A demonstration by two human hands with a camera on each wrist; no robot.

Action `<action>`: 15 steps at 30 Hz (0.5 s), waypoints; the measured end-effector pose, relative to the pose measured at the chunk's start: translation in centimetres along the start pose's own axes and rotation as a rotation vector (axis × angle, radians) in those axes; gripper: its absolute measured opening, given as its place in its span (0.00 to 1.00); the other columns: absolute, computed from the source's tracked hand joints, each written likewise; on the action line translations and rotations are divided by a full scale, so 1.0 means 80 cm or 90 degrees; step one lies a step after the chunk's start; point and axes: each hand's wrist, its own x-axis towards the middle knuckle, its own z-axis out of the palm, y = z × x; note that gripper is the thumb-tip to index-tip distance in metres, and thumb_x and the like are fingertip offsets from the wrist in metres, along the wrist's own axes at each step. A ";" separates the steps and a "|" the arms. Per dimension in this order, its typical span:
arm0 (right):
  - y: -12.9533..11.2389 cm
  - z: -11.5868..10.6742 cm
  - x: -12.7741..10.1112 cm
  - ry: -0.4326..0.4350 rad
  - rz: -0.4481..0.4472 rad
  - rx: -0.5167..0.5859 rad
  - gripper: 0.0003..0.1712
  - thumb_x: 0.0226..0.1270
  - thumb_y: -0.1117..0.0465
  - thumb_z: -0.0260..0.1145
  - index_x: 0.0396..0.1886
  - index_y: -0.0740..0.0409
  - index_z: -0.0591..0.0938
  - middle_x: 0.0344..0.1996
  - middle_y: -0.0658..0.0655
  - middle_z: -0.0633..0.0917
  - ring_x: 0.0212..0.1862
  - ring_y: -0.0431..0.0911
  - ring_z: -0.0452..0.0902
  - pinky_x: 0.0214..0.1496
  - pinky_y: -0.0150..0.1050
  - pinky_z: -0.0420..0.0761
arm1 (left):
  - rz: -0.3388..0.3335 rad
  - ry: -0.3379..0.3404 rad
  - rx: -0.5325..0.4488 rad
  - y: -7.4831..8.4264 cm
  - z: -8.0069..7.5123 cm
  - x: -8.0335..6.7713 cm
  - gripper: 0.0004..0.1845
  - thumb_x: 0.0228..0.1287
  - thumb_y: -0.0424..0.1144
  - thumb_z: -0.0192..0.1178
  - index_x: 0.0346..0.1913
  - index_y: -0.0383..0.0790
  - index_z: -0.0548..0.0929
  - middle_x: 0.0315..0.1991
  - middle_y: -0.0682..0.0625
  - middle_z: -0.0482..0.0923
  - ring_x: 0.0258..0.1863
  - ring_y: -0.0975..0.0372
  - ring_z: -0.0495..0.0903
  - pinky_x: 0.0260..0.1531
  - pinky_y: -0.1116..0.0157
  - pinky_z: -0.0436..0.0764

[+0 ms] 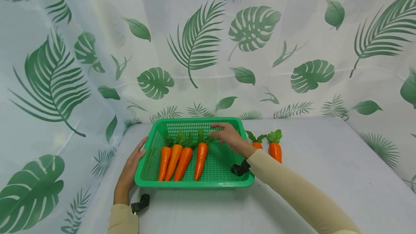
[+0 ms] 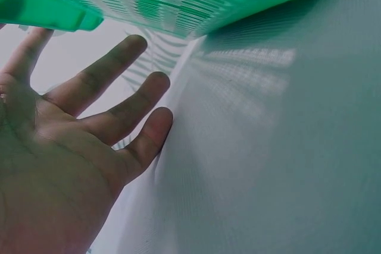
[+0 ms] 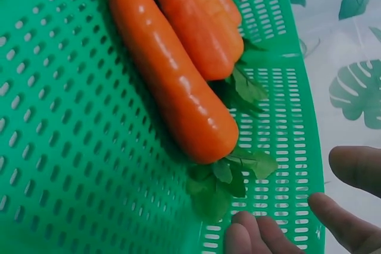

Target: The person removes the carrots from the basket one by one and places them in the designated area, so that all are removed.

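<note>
A green perforated basket (image 1: 217,172) sits on the white table (image 1: 325,176), near its back left corner. Four carrots lie side by side inside it, tips toward the person; the rightmost carrot (image 1: 201,156) lies slightly apart from the other three. The left hand (image 1: 131,167) rests open, fingers straight, against the basket's left wall. The right hand (image 1: 229,137) hovers over the basket's rear right area, fingers relaxed, holding nothing. Two further carrots (image 1: 274,149) lie on the table just right of the basket.
</note>
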 end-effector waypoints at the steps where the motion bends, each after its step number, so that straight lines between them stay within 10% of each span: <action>1: 0.000 0.001 0.000 -0.003 0.009 0.003 0.27 0.80 0.61 0.67 0.74 0.64 0.78 0.67 0.68 0.80 0.67 0.67 0.75 0.68 0.61 0.74 | -0.001 0.001 0.002 0.000 0.000 0.000 0.31 0.91 0.53 0.39 0.89 0.57 0.53 0.86 0.50 0.47 0.75 0.53 0.58 0.58 0.72 0.72; 15: -0.004 0.016 0.003 -0.030 0.035 0.016 0.26 0.79 0.62 0.68 0.73 0.64 0.79 0.63 0.66 0.82 0.64 0.65 0.77 0.66 0.59 0.76 | -0.008 -0.002 0.004 0.000 -0.001 0.000 0.31 0.91 0.53 0.39 0.89 0.58 0.52 0.86 0.49 0.47 0.73 0.54 0.60 0.57 0.71 0.74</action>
